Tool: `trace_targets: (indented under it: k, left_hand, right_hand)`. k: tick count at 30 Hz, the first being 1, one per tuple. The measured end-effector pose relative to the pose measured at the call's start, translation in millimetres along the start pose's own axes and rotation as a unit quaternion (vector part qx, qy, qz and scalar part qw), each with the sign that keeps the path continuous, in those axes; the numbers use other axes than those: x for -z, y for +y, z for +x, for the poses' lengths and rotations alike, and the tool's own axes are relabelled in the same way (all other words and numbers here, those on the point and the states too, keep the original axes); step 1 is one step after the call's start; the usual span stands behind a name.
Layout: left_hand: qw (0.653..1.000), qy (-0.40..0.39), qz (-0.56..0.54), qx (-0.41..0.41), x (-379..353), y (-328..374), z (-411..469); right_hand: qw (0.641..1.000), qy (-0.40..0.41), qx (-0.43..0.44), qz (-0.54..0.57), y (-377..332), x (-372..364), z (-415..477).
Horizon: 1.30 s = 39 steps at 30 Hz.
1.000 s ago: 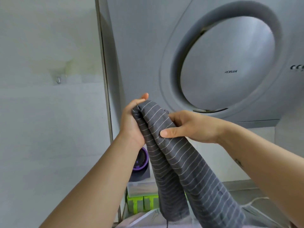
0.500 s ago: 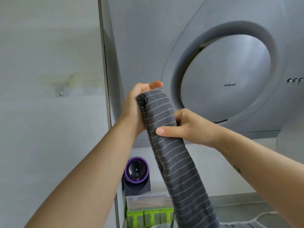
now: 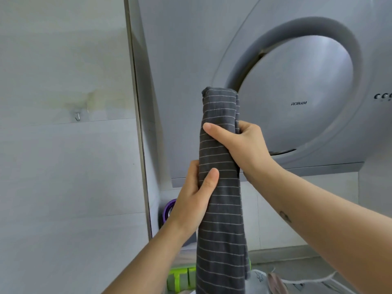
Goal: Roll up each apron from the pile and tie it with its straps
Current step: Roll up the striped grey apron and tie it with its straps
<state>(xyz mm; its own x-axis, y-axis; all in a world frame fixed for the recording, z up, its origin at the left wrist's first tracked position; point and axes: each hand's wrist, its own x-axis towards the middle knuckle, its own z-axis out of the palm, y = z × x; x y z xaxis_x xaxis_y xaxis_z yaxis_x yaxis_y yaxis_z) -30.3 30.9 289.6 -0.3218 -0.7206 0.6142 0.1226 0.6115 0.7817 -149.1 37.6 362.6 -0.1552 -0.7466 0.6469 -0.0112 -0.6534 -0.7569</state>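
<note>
Directly in front of the range hood [image 3: 212, 49], in the head view, a dark grey apron [image 3: 220, 219] is held up as a long, narrow, loosely rolled column. Its cloth looks soft and matte, crossed by thin pale stripes that run level across the roll. The top end is folded over into a blunt rounded cap, level with the left rim of the hood's round panel [image 3: 297, 98]. The lower end runs down out of the picture.

The right hand [image 3: 241, 145] grips the roll high up, fingers wrapped behind it and thumb laid across the front. The left hand [image 3: 191, 200] clasps it just below, palm against the roll's left side and thumb pressed onto the striped face. Both hands are closed firmly round the cloth, one just above the other without touching.

The hood is smooth brushed grey metal, with a broad sunken ring round its domed disc and small lettering on the disc. Left of the hood a slim metal strip [image 3: 135, 124] runs down beside a pale glossy tiled wall [image 3: 63, 187], which bears a small metal hook [image 3: 77, 117]. Below the hood, a purple-ringed object [image 3: 169, 210] shows behind the left wrist, a bright green ribbed container [image 3: 180, 279] sits lower, and pale crumpled fabric [image 3: 275, 282] lies at the bottom edge.
</note>
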Motion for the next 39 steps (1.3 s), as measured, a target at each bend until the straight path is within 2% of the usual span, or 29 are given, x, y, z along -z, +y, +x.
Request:
trace_targets:
  k: [3,8,12,15,17,19,22,24,25,28,30,32,34,35,36,37,39]
  left_hand:
    - [0.999,-0.020,-0.019,0.041,3,-1,-1]
    - [0.991,-0.033,-0.072,0.105,8,-5,2]
    - [0.989,-0.033,-0.079,0.124,7,-9,1]
    - [0.990,-0.035,-0.063,0.125,11,-13,4]
    - [0.988,-0.031,-0.065,0.138,15,-18,3]
    - [0.985,-0.025,-0.069,0.155,21,-25,0]
    - [0.984,-0.026,-0.039,0.172,31,-40,-7]
    - [0.983,-0.031,-0.010,0.181,37,-50,-13]
    - [0.982,-0.033,0.002,0.187,39,-54,-15]
    - [0.980,-0.027,0.032,0.196,48,-64,-17]
    - [0.979,-0.029,0.054,0.197,51,-67,-16]
    - [0.978,-0.012,0.060,0.199,52,-71,-15]
    - [0.979,0.023,0.061,0.193,53,-73,-12]
    - [0.979,0.040,0.060,0.192,54,-73,-10]
    - [0.979,0.049,0.060,0.190,55,-73,-9]
    - [0.979,0.053,0.061,0.189,55,-73,-7]
    - [0.981,0.034,0.080,0.175,52,-70,-6]
  right_hand:
    - [0.998,0.029,-0.031,0.055,5,-4,-2]
    - [0.995,0.020,-0.077,0.066,11,-5,-1]
    - [0.991,0.025,-0.080,0.102,16,-5,0]
    - [0.995,0.020,-0.070,0.064,23,-4,4]
    - [0.997,-0.020,-0.076,-0.016,27,-1,7]
    - [0.984,-0.096,-0.098,-0.112,33,6,12]
    - [0.921,-0.261,-0.135,-0.256,36,26,17]
    - [0.876,-0.357,-0.171,-0.274,41,44,20]
    - [0.865,-0.375,-0.185,-0.278,45,53,23]
    - [0.865,-0.350,-0.186,-0.308,64,75,32]
    - [0.868,-0.293,-0.174,-0.360,75,78,33]
    - [0.899,-0.155,-0.128,-0.390,89,73,28]
    - [0.951,0.049,-0.074,-0.295,99,60,11]
    - [0.968,0.095,-0.082,-0.217,102,55,0]
    - [0.978,0.076,-0.128,-0.143,105,47,-12]
    - [0.976,-0.003,-0.197,-0.092,108,39,-21]
    - [0.936,-0.158,-0.308,-0.067,114,23,-35]
